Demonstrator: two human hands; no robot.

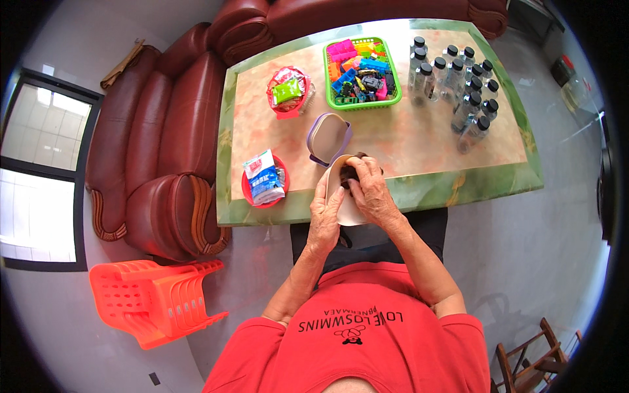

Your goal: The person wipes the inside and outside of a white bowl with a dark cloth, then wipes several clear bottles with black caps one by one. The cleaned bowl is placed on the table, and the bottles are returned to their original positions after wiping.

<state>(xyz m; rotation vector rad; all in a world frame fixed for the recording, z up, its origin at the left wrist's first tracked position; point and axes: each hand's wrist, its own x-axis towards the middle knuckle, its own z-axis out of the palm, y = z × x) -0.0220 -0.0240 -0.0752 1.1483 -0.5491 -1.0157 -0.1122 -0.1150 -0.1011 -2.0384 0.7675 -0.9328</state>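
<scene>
My left hand grips the side of a pale, thin-rimmed dish or sheet tilted up at the table's front edge, its thumb on the near face. Against the inside of it, my right hand presses a dark brown bunched thing, perhaps a cloth or sponge, mostly hidden by the fingers. Just beyond stands a purple holder with several similar pale pieces upright in it.
On the stone-topped table are a red bowl with packets, a red basket of wrapped packets, a green basket of toy blocks and several black-capped bottles. A leather sofa and stacked orange chairs stand left.
</scene>
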